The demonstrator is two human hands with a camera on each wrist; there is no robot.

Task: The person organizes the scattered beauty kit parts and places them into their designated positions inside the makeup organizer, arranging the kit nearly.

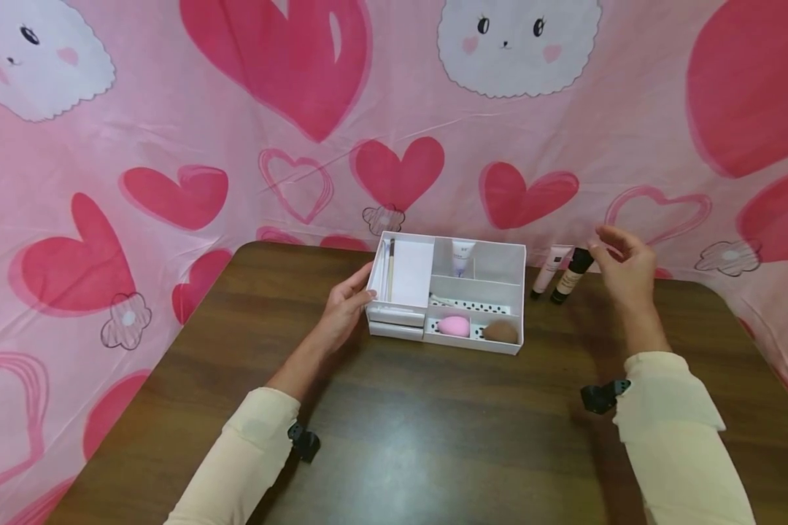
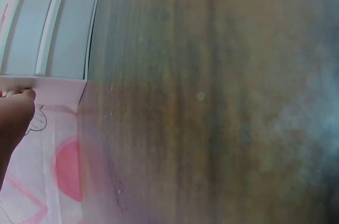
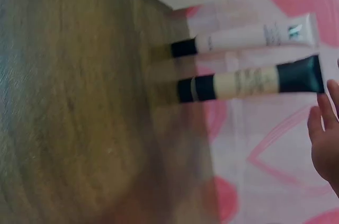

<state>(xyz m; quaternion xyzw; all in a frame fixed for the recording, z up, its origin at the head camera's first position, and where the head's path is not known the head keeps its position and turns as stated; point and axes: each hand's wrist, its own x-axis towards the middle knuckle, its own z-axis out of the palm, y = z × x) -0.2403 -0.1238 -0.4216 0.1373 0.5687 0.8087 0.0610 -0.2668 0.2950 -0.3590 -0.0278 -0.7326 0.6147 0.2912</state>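
Observation:
A white desktop organizer (image 1: 474, 290) stands toward the back of the table. At its left side, my left hand (image 1: 344, 306) grips the wall, thumb over the rim; in the left wrist view that hand (image 2: 16, 110) is partly cut off beside the drawers. To the organizer's right, a beige tube with black ends (image 1: 570, 277) stands upright on its cap. My right hand (image 1: 627, 273) is beside its top, fingers loosely bent and apart, fingertips right at the black end in the right wrist view. Left of it stands a pale pink tube (image 3: 238, 40) with a black cap.
Inside the organizer are a white tube (image 1: 462, 257), a pink makeup sponge (image 1: 454, 326), a brown rounded piece (image 1: 501, 332) and thin sticks (image 1: 391, 270) in the left section. Two small drawers (image 1: 396, 324) face front. A pink heart-patterned cloth (image 1: 400, 95) hangs behind the wooden table (image 1: 394, 437).

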